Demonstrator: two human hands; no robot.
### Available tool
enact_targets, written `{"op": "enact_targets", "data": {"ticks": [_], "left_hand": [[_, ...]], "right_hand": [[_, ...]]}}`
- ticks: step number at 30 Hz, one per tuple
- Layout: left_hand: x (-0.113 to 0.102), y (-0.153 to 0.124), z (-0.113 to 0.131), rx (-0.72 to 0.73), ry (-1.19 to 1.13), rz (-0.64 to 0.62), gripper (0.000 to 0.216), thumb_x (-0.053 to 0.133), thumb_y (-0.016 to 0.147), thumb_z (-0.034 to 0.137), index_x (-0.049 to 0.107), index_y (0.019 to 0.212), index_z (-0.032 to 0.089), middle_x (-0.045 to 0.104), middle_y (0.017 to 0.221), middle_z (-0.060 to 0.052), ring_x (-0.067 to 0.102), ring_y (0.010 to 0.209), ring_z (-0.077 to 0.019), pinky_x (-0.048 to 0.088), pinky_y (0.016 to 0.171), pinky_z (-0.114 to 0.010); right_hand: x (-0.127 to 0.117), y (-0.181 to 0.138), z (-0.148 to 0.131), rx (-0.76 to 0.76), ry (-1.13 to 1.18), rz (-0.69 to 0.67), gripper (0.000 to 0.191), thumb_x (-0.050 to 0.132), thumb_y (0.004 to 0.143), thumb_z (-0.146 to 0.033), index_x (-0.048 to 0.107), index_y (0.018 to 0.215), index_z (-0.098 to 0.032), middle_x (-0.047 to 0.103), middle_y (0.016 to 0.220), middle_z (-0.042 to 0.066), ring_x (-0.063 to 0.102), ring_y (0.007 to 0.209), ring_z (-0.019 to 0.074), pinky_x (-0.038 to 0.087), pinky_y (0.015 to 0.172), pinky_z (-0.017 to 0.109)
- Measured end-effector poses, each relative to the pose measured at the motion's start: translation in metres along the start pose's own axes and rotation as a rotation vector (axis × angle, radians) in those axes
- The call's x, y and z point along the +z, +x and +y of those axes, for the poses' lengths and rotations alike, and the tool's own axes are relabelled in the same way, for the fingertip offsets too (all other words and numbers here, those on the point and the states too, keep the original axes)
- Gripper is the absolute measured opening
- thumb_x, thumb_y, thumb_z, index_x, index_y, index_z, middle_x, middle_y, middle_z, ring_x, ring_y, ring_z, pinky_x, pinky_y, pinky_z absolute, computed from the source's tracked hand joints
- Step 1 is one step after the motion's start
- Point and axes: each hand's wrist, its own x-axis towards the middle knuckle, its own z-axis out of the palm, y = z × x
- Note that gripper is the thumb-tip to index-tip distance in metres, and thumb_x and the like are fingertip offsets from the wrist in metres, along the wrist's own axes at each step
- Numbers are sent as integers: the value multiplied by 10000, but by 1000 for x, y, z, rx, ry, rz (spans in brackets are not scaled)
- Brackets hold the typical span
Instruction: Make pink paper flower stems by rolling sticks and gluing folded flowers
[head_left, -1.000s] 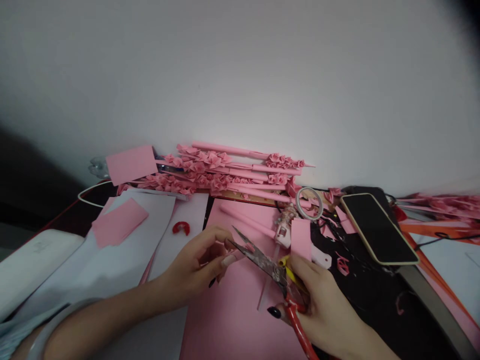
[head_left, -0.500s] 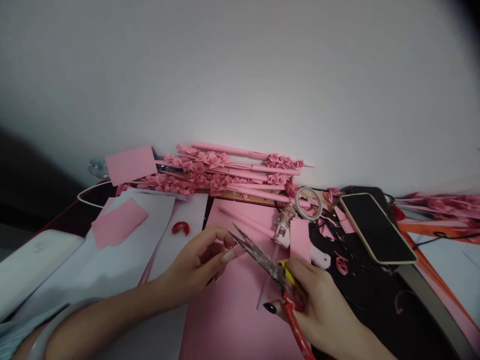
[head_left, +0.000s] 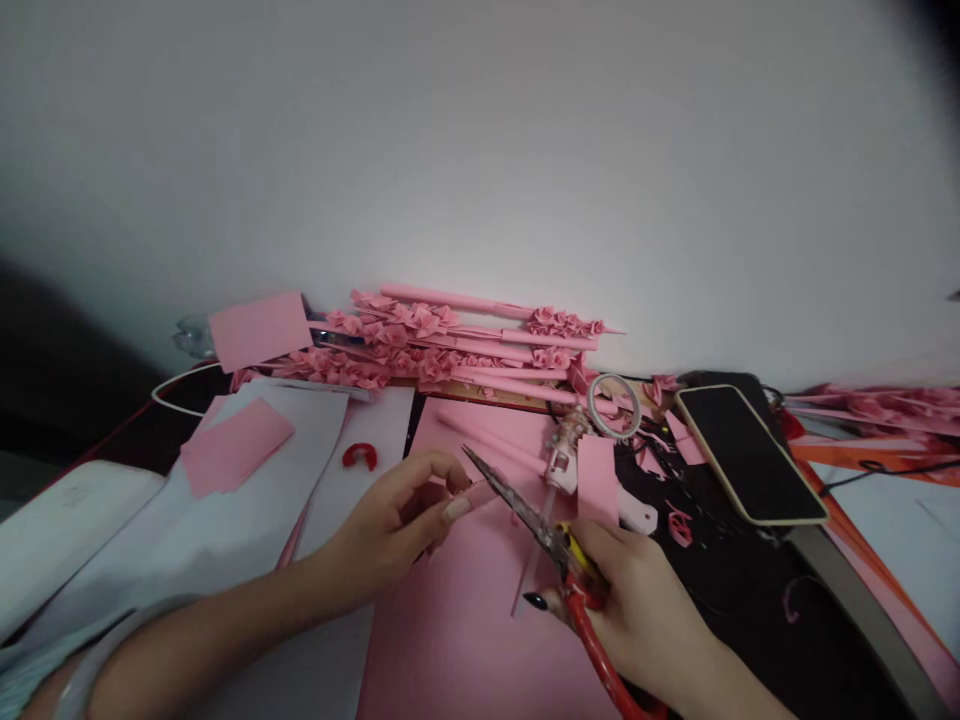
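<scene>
Compared with the earlier frames, the scissors [head_left: 525, 505] are now seen with their blades brought together, where a second ago they were parted, and the right hand [head_left: 637, 610] has shifted slightly down and towards the lower edge, its fingers clenched round the red handles. The left hand [head_left: 397, 520] is kept in nearly the same place, its thumb and fingertips pinched on a small pink paper piece [head_left: 476, 492] that is held just beside the scissor tips; whether blade and paper touch cannot be told. Both hands are held over a large pink paper sheet [head_left: 457, 630] spread on the bench [head_left: 750, 620]. A thin pink strip [head_left: 534, 560] is seen under the blades. Behind the hands, a heap of pink paper flower stems [head_left: 465, 340] is laid along the wall, and a tape ring [head_left: 615, 405] is set near a small glue gun [head_left: 564, 455]. To the right, a phone [head_left: 750, 455] is lying face up on a dark surface scattered with pink scraps. To the left, white paper sheets [head_left: 225, 520] are overlapped, carrying a pink paper rectangle [head_left: 234, 445] and a small red curved piece [head_left: 360, 456]; a further pink card [head_left: 259, 328] is propped farther back.
</scene>
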Motion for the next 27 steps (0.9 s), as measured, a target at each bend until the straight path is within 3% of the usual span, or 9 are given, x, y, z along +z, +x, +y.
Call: {"op": "enact_targets", "data": {"ticks": [8,20,27], "left_hand": [[1,7,7,31,142,97,196,501,866,356,455,815,172,412,656,54,396,472,-44,321,429,-174],[-3,8,1,135,423,226,171,461,887,334,512,882,171,464,805,6,431,549,-70,379,482,-206],[-11,5,1,240,743,276,118,444,888,250,534,903,175,527,857,-23,519,714,-133,436,622,-247]], "right_hand": [[-9,6,17,-22,-66,243,298,574,741,-353,342,614,-217,423,526,-42,395,441,109,300,434,204],[-32,13,40,296,-171,397,263,531,726,-387,363,608,-222,354,459,-70,360,401,110,288,418,213],[-41,14,57,396,-201,444,239,518,716,-438,489,701,-201,485,512,-19,466,438,147,334,438,235]]}}
